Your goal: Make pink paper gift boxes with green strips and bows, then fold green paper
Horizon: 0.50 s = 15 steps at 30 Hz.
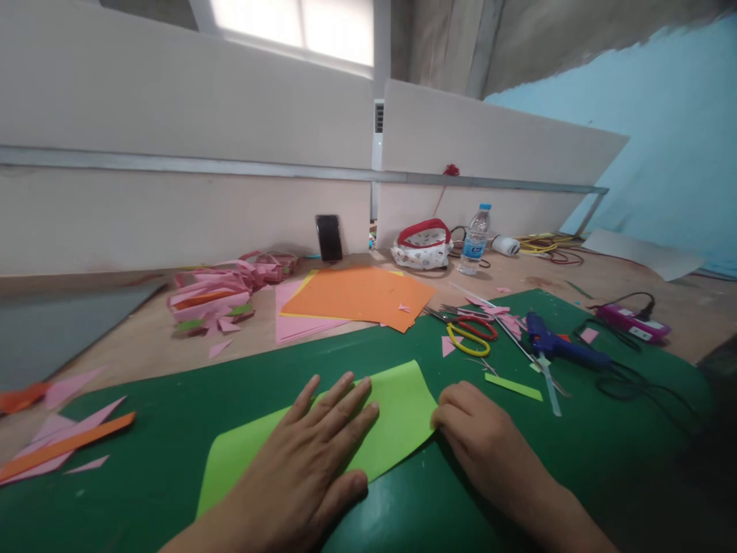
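At the left of the counter (135, 322), pink scraps (80, 430) and an orange strip (77, 445) lie well apart from your work. Nearer the middle, your left hand (308, 465) rests palm down with its fingers spread, gripping nothing, on the light green paper (397, 411), which lies at the near middle over the dark green mat (173, 399). Press evenly through that palm so the sheet doesn't skid or wrinkle. Just to the right, your right hand (489, 438) has its fingers curled closed, apparently pinching the paper's right corner; keep the pinch light and draw the edge straight, as a hard tug could crease it. Beyond, on the far side, a white pouch (423, 256) with red trim seems to gape, though you can't tell what it holds. Right of it stands a clear bottle (474, 242), blue cap on; its liquid level is hard to make out.
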### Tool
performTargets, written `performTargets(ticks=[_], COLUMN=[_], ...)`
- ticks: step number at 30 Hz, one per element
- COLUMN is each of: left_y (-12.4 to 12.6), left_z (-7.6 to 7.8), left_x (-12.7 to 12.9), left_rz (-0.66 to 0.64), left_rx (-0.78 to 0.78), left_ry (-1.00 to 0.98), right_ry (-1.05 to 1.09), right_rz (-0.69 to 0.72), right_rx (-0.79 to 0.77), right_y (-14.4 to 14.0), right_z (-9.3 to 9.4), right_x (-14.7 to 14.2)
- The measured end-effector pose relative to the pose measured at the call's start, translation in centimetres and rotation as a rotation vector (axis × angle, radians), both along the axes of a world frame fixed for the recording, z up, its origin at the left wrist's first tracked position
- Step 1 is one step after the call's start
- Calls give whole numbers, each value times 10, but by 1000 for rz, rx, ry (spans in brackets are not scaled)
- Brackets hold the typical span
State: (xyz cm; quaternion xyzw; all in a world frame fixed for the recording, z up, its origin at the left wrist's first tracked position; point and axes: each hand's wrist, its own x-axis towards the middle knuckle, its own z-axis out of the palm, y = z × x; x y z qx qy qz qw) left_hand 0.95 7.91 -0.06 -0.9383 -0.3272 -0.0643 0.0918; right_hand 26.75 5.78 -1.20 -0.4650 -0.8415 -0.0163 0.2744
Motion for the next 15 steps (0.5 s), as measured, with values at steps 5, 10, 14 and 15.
performTargets(ticks=[5, 10, 14, 15], left_y=[-11, -29, -40, -41], left_z=[6, 3, -20, -25], left_x=[7, 7, -16, -23], left_rz=[11, 105, 165, 163], left_rx=[88, 235, 434, 463], left_ry=[28, 73, 46, 35], right_ry=[17, 50, 46, 43], right_rz=[-10, 6, 0, 0], right_rx=[-30, -10, -54, -75], right_y=[2, 3, 2, 2], right_z=[-1, -6, -6, -5], right_x=[0, 2, 3, 4])
